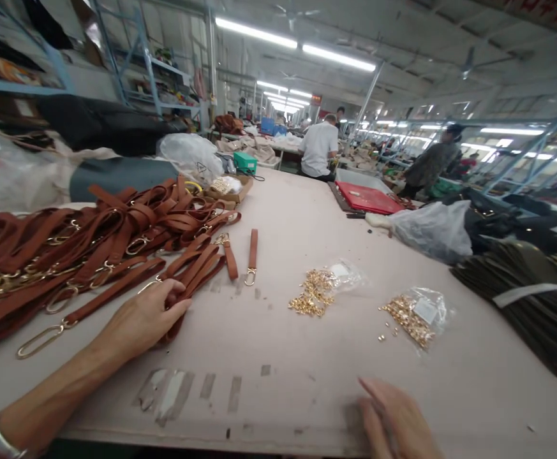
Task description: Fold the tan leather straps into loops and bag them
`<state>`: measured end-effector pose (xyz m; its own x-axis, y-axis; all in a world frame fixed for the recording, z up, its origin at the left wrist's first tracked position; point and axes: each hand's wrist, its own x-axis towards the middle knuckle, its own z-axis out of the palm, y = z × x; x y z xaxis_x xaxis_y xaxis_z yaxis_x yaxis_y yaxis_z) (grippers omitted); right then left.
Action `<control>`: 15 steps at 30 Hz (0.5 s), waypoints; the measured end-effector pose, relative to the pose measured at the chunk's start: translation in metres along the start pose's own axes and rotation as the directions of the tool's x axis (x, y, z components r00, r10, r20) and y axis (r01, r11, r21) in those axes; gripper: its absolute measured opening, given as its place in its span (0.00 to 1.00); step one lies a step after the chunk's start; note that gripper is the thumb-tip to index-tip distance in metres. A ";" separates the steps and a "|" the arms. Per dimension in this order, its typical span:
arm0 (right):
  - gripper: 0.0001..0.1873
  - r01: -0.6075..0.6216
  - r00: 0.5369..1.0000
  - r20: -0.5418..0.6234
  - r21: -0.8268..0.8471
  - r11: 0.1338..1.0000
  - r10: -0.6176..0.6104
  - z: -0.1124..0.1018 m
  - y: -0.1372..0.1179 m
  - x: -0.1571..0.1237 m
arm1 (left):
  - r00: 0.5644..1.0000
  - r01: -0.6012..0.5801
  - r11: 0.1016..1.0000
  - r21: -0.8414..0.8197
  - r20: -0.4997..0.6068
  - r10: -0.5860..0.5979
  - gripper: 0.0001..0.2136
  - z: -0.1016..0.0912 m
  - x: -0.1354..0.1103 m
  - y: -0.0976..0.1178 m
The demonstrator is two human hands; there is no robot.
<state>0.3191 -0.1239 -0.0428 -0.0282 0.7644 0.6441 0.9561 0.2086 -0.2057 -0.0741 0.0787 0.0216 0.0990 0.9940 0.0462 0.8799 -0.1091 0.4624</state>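
Observation:
My left hand [147,315] rests at the near edge of a heap of brown leather straps [129,223], its fingers closed round a looped leather strap [199,271]. Gold-coloured clasps and rings show on many of the straps. Just beyond that hand, a short brown strap with a gold clasp [252,252] lies by itself. My right hand [397,417] is low over the near edge of the table, slightly blurred, with its fingers stretched out and nothing visible in them. Ahead of it lie a pile of small gold metal fittings [312,293] and an opened plastic bag of fittings [412,319].
Dark stacked pieces bound with a white band [522,299] stand at the right. Farther back are a clear plastic bag [434,229], a red flat package [367,197] and a green box [244,162]. A person in a white shirt [319,150] sits beyond the table [288,357].

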 end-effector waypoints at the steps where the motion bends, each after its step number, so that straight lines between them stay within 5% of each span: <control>1: 0.14 0.070 0.995 0.077 0.004 0.998 -0.070 0.009 -0.010 0.014 | 1.000 0.009 1.000 -0.026 0.007 -0.009 0.16 0.000 0.001 -0.003; 8: 0.20 0.046 0.964 0.267 -0.187 0.981 0.006 0.072 -0.063 0.078 | 0.998 0.066 0.973 -0.221 0.011 -0.065 0.14 -0.009 -0.009 -0.012; 15: 0.26 0.106 0.970 0.240 -0.268 0.957 -0.040 0.100 -0.041 0.083 | 0.987 0.154 0.814 -0.560 0.049 -0.153 0.14 -0.025 -0.024 -0.007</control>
<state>0.2485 -0.0076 -0.0551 -0.1355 0.8797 0.4557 0.9908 0.1169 0.0689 -0.0941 0.0560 0.0390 -0.0143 0.9975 -0.0690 0.4708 0.0676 0.8796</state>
